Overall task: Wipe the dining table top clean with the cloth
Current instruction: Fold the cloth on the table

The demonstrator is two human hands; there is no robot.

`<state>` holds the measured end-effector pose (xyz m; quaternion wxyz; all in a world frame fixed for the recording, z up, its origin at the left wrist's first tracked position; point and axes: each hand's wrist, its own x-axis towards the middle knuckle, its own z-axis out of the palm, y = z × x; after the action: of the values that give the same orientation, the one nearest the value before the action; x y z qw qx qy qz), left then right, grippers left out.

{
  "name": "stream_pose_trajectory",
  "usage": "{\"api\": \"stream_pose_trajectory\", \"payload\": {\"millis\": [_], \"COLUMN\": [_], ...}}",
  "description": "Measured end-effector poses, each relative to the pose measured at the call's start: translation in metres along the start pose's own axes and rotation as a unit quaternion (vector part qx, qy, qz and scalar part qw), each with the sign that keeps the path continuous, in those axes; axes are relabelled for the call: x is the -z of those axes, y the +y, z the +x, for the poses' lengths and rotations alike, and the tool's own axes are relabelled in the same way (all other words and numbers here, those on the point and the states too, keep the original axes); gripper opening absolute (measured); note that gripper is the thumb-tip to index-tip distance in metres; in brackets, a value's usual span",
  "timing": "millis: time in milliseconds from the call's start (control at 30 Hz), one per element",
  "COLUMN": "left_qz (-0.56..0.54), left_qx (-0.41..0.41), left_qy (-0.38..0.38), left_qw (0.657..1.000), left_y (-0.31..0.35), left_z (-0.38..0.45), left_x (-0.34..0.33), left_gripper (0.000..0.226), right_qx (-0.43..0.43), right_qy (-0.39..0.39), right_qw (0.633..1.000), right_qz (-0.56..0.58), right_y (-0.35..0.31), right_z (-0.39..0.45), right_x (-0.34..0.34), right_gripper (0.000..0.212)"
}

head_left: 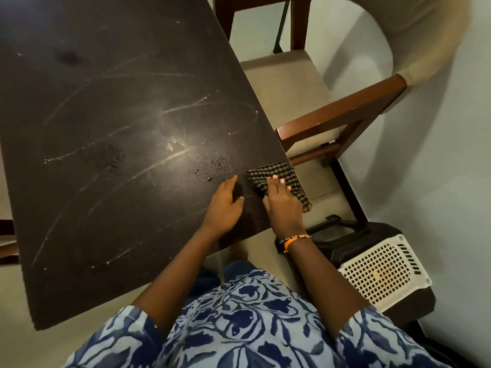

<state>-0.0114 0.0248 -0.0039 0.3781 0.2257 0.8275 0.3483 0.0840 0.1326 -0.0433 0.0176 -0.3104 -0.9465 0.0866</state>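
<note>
The dark dining table top (111, 123) fills the left of the view, streaked with pale smears and dotted with crumbs (211, 166) near its right edge. A black-and-cream checked cloth (268, 173) lies at that edge, partly hanging over it. My right hand (283, 201) presses flat on the cloth, fingers spread over it. My left hand (224, 205) rests on the table just left of the cloth, palm down and cupped, with its fingertips beside the crumbs.
A wooden chair with a beige seat (289, 86) stands tight against the table's right edge. A black and white perforated crate (382, 274) sits on the floor at the lower right, by a pale wall (438, 168).
</note>
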Motion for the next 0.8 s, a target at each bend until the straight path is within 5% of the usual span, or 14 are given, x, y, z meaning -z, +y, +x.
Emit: {"api": "stream_pose_trajectory", "payload": {"millis": [133,300,567,800], "left_qz": [-0.169,-0.373,-0.416,-0.469], "left_qx": [0.041,0.039,-0.014,0.016], "left_qy": [-0.028,-0.049,0.017,0.053], "left_qw": [0.984,0.926,0.909,0.882], "left_y": [0.014,0.016,-0.041,-0.115], "left_z": [0.000,-0.008,-0.023,0.004], "left_x": [0.020,0.067,0.192,0.313], "left_gripper": [0.048,0.037,0.059,0.079], "right_qx": [-0.102,-0.042,-0.003,-0.014], "right_qy": [-0.012,-0.007,-0.121,-0.123], "right_qw": [0.974,0.942,0.875,0.865], "right_qz": [0.201,0.333,0.469,0.486], "right_y": [-0.017,-0.090,-0.239,-0.365], "right_z": [0.023,0.039,0.071,0.130], "right_x": [0.037,0.064,0.055,0.022], "right_gripper": [0.034,0.029,0.036,0.039]}}
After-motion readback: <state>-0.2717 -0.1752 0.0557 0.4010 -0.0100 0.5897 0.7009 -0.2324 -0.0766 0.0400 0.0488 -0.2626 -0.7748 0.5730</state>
